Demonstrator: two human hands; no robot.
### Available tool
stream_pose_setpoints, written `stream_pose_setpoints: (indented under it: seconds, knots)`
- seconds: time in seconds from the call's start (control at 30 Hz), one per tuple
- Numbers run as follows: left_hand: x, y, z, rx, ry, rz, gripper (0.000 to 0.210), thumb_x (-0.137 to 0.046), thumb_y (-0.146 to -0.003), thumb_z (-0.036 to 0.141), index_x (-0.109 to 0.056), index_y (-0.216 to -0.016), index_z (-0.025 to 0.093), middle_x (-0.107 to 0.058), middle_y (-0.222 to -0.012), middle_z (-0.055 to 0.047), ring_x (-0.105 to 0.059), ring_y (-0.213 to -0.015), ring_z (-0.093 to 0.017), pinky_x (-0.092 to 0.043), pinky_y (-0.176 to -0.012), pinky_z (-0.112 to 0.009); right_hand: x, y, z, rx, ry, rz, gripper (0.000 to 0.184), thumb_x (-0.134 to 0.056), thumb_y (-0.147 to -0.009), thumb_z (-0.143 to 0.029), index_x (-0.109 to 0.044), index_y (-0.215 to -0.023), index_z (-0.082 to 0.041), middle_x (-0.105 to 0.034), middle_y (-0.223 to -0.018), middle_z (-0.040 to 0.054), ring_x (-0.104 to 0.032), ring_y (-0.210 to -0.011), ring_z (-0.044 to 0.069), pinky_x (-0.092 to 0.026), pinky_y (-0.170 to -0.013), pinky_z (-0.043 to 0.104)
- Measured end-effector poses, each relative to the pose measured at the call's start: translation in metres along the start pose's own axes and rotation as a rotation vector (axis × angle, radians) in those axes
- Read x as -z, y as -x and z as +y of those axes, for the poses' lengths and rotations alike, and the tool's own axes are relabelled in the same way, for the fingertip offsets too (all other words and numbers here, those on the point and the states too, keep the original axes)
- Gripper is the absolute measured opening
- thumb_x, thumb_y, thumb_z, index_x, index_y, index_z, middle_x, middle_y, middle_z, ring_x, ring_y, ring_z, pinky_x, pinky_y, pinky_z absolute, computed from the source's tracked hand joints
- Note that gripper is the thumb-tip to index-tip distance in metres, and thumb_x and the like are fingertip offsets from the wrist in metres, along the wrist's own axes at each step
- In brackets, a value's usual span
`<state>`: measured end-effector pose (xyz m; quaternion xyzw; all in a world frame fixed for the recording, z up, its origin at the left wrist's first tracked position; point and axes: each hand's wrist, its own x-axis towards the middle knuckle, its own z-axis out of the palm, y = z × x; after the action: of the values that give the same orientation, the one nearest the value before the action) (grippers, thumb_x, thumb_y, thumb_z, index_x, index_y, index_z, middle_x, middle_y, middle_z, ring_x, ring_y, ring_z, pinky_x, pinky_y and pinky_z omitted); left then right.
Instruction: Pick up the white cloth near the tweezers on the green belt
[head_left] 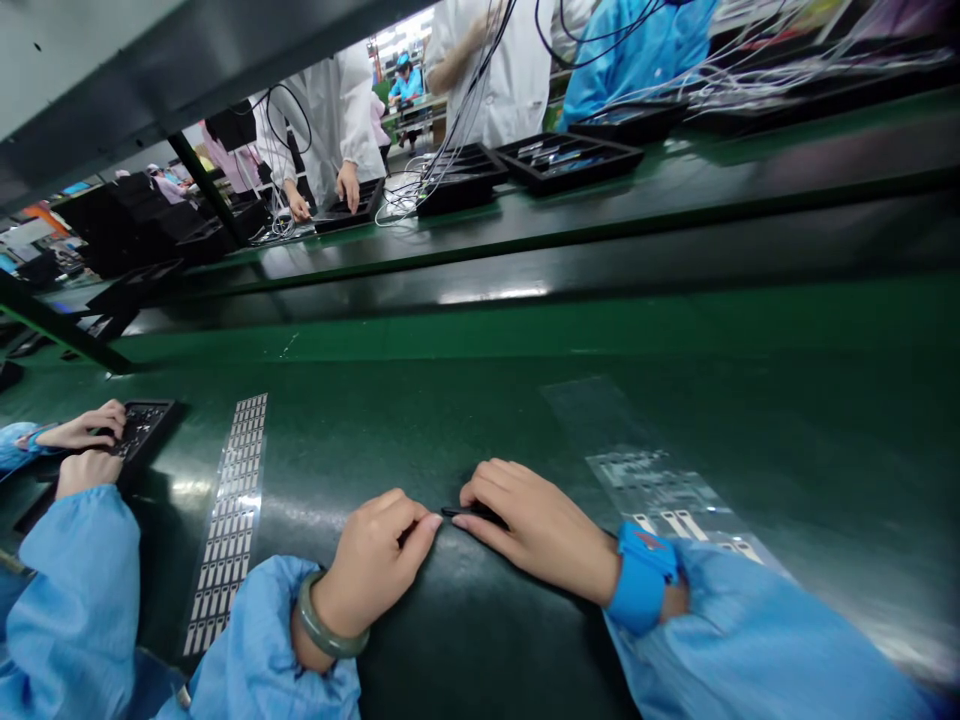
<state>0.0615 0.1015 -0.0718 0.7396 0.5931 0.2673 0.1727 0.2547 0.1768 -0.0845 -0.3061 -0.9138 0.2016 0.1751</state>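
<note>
My left hand (379, 560) rests on the dark green bench with its fingers curled in and its fingertips meeting my right hand. It wears a pale green bangle at the wrist. My right hand (529, 520) lies flat beside it and pinches a small thin black part (461, 513) against the bench surface. A blue strap (641, 575) circles my right wrist. Both arms are in light blue sleeves.
A long strip of small silvery labels (232, 500) lies left of my hands. Clear film sheets with printed parts (660, 490) lie to the right. A co-worker's hands (82, 440) work over a black tray (146, 425) at far left. Across the belt, people stand at black trays (570, 160) with cables.
</note>
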Motion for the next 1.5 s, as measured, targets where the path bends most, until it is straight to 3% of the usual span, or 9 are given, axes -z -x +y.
stream_pose_setpoints:
  seconds: [1.5]
  knots:
    - [0.0002,0.0005,-0.0002,-0.004,0.004,-0.005,0.024,-0.045,-0.091,0.028,-0.059,-0.075,0.018,-0.054,-0.069,0.001,-0.052,-0.067,-0.011,-0.038,-0.063,-0.023,0.0005,-0.0010,0.0005,0.012,0.002,0.007,0.021,-0.048,-0.090,-0.037,-0.057,-0.086,-0.019,-0.059,-0.084,0.0039,-0.052,-0.080,0.018,-0.039,-0.071,0.032]
